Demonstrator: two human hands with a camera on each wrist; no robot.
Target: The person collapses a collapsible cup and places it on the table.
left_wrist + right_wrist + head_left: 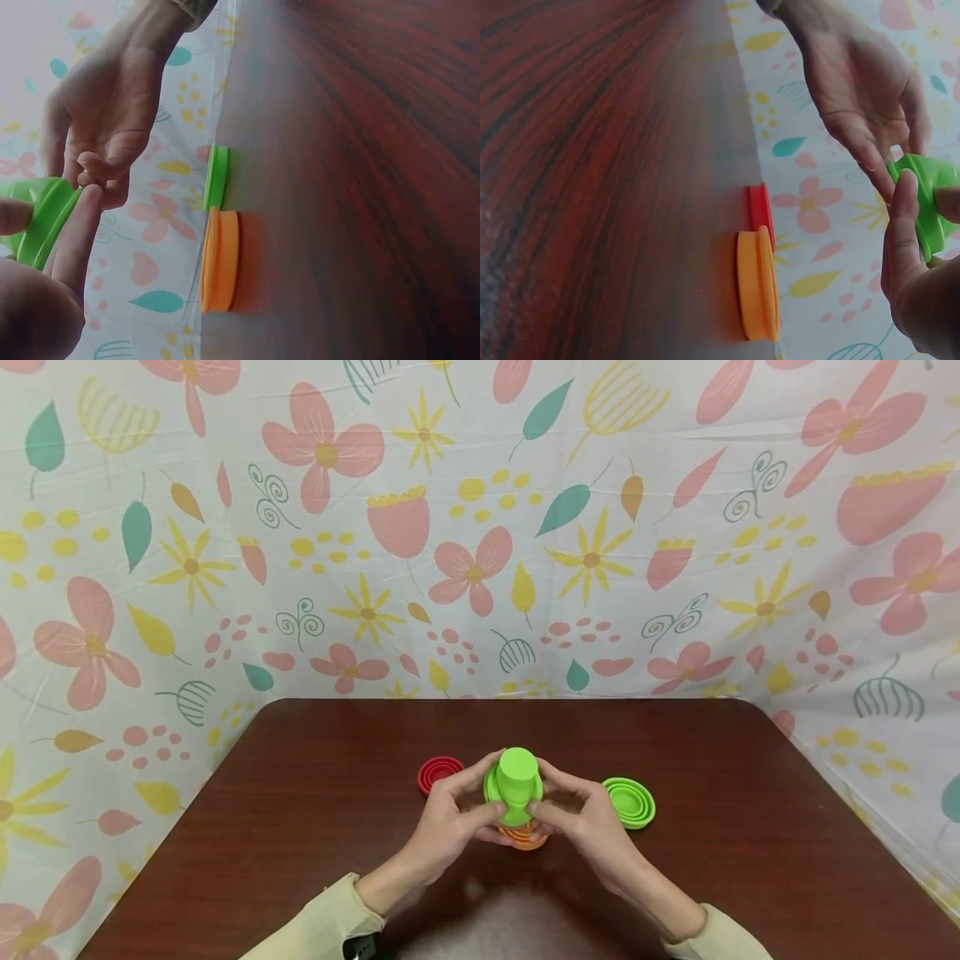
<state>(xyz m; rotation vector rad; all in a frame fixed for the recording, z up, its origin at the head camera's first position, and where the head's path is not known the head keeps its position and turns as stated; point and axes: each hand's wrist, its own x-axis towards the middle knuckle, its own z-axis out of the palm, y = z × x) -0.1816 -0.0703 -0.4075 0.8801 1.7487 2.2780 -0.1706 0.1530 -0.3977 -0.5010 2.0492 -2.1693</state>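
Note:
Both hands hold a green collapsible silicone cup (517, 768) above the table, its narrow end turned up towards the head camera and its wide rim lower down. My left hand (448, 822) grips one side, thumb on the front and fingers around the rim. From the opposite side, my right hand (592, 827) pinches it the same way. In the left wrist view the cup's stepped wall (49, 214) shows between the two hands. Just below the hands, a flattened orange cup (524, 838) lies on the table, partly covered by them in the head view.
A flattened red cup (439, 770) lies left of the hands, and a flattened green one (630, 802) lies to the right. The dark wooden table (337, 760) runs back to a flower-patterned cloth (472, 635). A black watch (362, 946) sits at the left cuff.

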